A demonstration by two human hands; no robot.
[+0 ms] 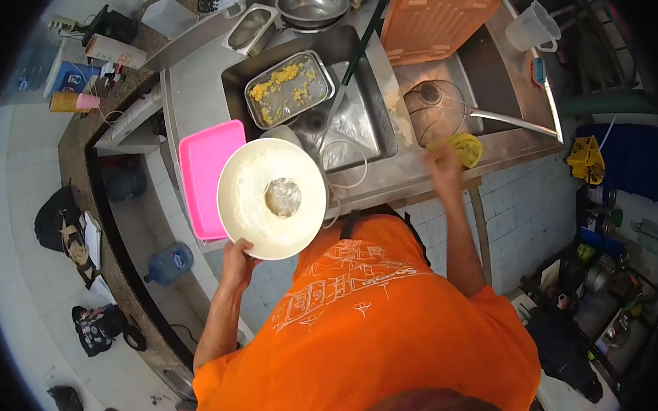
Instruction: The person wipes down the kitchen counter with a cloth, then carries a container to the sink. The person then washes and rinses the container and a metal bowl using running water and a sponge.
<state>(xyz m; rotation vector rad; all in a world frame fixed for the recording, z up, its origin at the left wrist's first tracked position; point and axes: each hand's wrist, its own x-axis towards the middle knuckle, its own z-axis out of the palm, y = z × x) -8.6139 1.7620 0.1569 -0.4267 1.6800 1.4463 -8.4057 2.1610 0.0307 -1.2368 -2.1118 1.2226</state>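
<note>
My left hand (240, 262) grips the lower rim of a round cream bowl (242, 173), tilted so its inside faces me. A whitish film coats the inside, and some clear liquid seems to lie at its middle. Under the bowl's left side is a bright pink tray (200, 167). My right hand (446, 162) is blurred at the front edge of the right sink, beside a small round yellow container (466, 151). Whether my fingers touch the container or hold something, I cannot make out.
A metal tray (265, 116) with yellow food scraps sits in the left sink (373, 121). A long-handled strainer (510, 120) lies across the right sink. Behind stand an orange board (438, 21), steel bowls (311, 5) and a clear jug (532, 27).
</note>
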